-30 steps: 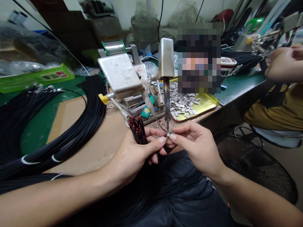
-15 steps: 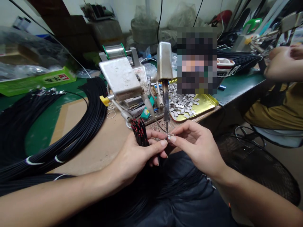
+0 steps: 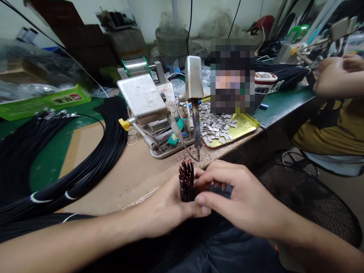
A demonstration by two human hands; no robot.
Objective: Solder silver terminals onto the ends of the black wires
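My left hand [image 3: 170, 206] is closed round a bundle of black cables [image 3: 187, 182], its stripped red-tipped ends pointing up. My right hand [image 3: 236, 193] meets it from the right, fingers curled and thumb against my left thumb. Its fingertips lie beside the bundle; what they pinch, if anything, is hidden. Just above both hands, a soldering iron [image 3: 196, 129] points straight down from its metal holder [image 3: 194, 77]. A thin solder feed tube [image 3: 184, 142] runs toward its tip. Lower lengths of the cables are lost in the dark over my lap.
A gold tray [image 3: 244, 127] of small metal connectors [image 3: 217, 129] stands behind the iron. Thick coils of black cable [image 3: 110, 140] lie on the left. A solder spool [image 3: 136, 67] sits at the back. A co-worker's hands [image 3: 335, 76] are at far right, above a black mesh fan guard [image 3: 307, 204].
Both hands have come down from the iron's tip toward me. The cable bundle has shifted right and lower. The small metal piece pinched under the tip no longer shows.
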